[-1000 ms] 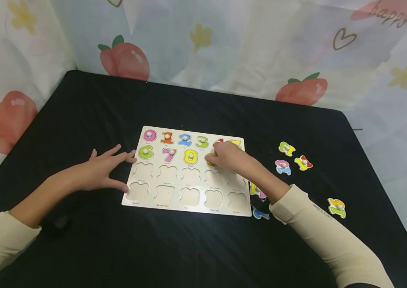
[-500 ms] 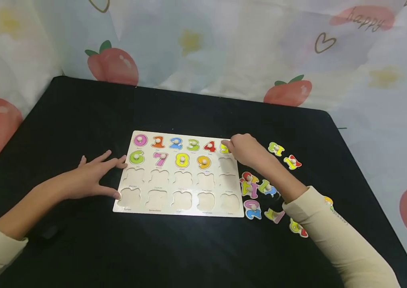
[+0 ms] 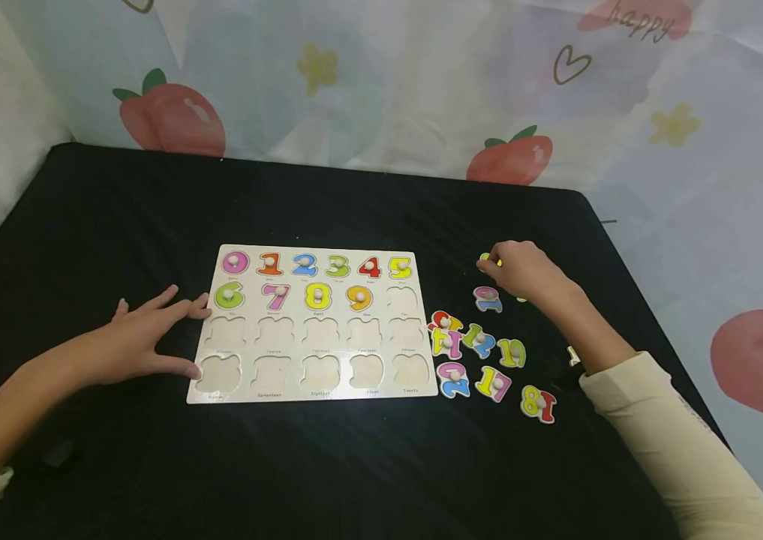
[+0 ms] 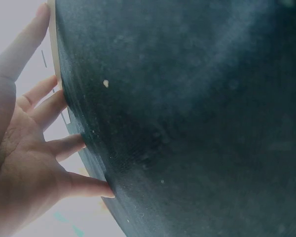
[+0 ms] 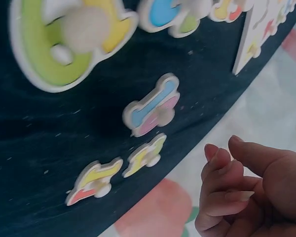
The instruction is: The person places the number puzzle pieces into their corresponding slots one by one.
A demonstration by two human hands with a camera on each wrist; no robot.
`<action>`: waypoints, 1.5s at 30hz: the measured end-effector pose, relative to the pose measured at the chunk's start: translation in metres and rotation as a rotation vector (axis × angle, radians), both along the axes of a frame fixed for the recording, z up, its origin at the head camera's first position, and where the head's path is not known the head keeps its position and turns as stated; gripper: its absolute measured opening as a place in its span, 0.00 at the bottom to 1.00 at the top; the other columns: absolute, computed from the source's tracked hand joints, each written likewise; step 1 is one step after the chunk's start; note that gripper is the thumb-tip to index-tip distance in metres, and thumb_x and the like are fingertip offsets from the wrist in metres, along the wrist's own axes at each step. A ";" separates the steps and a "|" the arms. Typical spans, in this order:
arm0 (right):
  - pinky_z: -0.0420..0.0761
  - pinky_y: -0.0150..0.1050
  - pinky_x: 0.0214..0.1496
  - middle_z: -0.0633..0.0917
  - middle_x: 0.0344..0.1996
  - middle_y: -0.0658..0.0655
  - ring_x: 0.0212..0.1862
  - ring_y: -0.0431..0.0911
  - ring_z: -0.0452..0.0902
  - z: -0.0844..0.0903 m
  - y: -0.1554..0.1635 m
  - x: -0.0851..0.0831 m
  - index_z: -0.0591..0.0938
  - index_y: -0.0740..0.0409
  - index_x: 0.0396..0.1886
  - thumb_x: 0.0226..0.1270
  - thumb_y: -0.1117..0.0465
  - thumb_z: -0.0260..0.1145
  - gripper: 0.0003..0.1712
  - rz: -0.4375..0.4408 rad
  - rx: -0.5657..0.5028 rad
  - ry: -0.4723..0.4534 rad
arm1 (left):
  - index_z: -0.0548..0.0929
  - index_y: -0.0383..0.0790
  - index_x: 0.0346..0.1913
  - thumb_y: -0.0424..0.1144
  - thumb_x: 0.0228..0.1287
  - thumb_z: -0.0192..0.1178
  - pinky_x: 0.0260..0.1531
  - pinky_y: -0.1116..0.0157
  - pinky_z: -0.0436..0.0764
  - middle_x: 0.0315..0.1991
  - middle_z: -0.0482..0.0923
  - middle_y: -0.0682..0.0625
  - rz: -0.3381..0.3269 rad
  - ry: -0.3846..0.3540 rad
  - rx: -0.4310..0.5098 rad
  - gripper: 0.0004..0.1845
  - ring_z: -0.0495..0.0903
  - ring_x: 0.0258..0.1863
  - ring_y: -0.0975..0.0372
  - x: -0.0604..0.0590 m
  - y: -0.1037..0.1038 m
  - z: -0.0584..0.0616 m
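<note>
A wooden number puzzle board (image 3: 381, 307) lies on the black table. Knobbed digits 0 to 9 fill its upper slots; the lower slots are bare. My left hand (image 3: 131, 337) rests at its left edge, thumb and fingers spread; the left wrist view shows the fingertips along the edge. My right hand (image 3: 530, 270) is over the far loose pieces, partly covering a yellow-green number piece (image 3: 485, 257). In the right wrist view, the right hand (image 5: 251, 187) has loosely bent fingers with nothing between them. Nearby lie a blue-pink piece (image 5: 150, 111) and a yellow-red piece (image 5: 91, 182).
Right of the board lie several two-digit pieces with knobs, among them a red-and-yellow 18 (image 3: 539, 405), a pink-and-yellow 17 (image 3: 489, 382) and a pink-and-blue 20 (image 3: 452, 380). One piece overlaps the board's right edge. A fruit-print curtain (image 3: 388, 90) stands behind the table.
My right hand has left the board and moved right to the far loose pieces. My left hand stays at the board's left edge. The head view has turned to the right.
</note>
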State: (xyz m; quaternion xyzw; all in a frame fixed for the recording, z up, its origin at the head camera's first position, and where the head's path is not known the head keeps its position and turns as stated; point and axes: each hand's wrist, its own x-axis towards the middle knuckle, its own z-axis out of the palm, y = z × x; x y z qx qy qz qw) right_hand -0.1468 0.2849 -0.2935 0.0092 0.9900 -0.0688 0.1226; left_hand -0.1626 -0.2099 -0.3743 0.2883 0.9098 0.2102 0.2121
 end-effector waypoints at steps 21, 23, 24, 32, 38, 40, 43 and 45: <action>0.75 0.43 0.32 0.79 0.30 0.60 0.29 0.49 0.72 -0.002 0.038 0.018 0.79 0.72 0.42 0.68 0.66 0.56 0.11 0.040 -0.001 -0.122 | 0.67 0.44 0.64 0.68 0.36 0.69 0.48 0.24 0.37 0.71 0.53 0.37 0.007 0.008 -0.007 0.51 0.41 0.69 0.36 0.001 -0.001 -0.001; 0.76 0.44 0.33 0.79 0.32 0.60 0.30 0.49 0.73 -0.005 0.037 0.018 0.79 0.71 0.43 0.68 0.66 0.57 0.11 0.059 -0.020 -0.105 | 0.68 0.43 0.64 0.67 0.36 0.69 0.48 0.24 0.38 0.71 0.53 0.37 0.008 0.005 -0.010 0.51 0.41 0.69 0.36 0.001 -0.001 -0.001; 0.77 0.44 0.34 0.80 0.33 0.60 0.30 0.49 0.73 -0.006 0.036 0.018 0.79 0.71 0.43 0.67 0.67 0.57 0.11 0.075 -0.030 -0.088 | 0.68 0.43 0.64 0.67 0.36 0.69 0.48 0.24 0.38 0.70 0.53 0.37 0.008 0.006 -0.012 0.51 0.41 0.69 0.36 0.001 -0.001 -0.001; 0.78 0.40 0.35 0.81 0.31 0.55 0.30 0.45 0.73 -0.024 0.028 0.014 0.80 0.67 0.43 0.61 0.73 0.64 0.10 0.284 -0.114 -0.082 | 0.68 0.43 0.64 0.67 0.36 0.69 0.48 0.24 0.38 0.71 0.53 0.37 0.005 0.009 -0.006 0.51 0.41 0.69 0.36 0.001 -0.001 -0.002; 0.79 0.39 0.33 0.82 0.29 0.54 0.28 0.43 0.74 -0.029 0.028 0.013 0.81 0.67 0.39 0.63 0.71 0.63 0.06 0.285 -0.108 -0.043 | 0.68 0.44 0.64 0.67 0.37 0.69 0.48 0.24 0.38 0.71 0.53 0.38 -0.001 0.009 -0.008 0.50 0.41 0.69 0.37 0.000 0.001 -0.001; 0.79 0.38 0.32 0.82 0.29 0.54 0.27 0.43 0.75 -0.027 0.027 0.012 0.81 0.67 0.39 0.63 0.69 0.63 0.06 0.273 -0.114 -0.050 | 0.68 0.44 0.64 0.67 0.37 0.69 0.48 0.24 0.38 0.71 0.53 0.38 -0.001 0.009 -0.009 0.50 0.41 0.69 0.37 0.000 0.001 -0.001; 0.79 0.37 0.30 0.81 0.28 0.53 0.25 0.43 0.75 -0.024 0.021 0.009 0.81 0.67 0.40 0.65 0.67 0.63 0.07 0.254 -0.131 -0.060 | 0.68 0.44 0.64 0.67 0.37 0.69 0.48 0.24 0.38 0.71 0.53 0.38 0.000 0.009 -0.012 0.50 0.41 0.69 0.37 -0.001 0.001 -0.001; 0.79 0.36 0.28 0.81 0.27 0.52 0.23 0.43 0.75 -0.023 0.014 0.006 0.81 0.66 0.39 0.66 0.65 0.62 0.07 0.251 -0.144 -0.061 | 0.68 0.44 0.63 0.67 0.36 0.69 0.48 0.24 0.38 0.71 0.53 0.38 -0.001 0.011 -0.010 0.50 0.41 0.69 0.37 -0.001 0.000 -0.002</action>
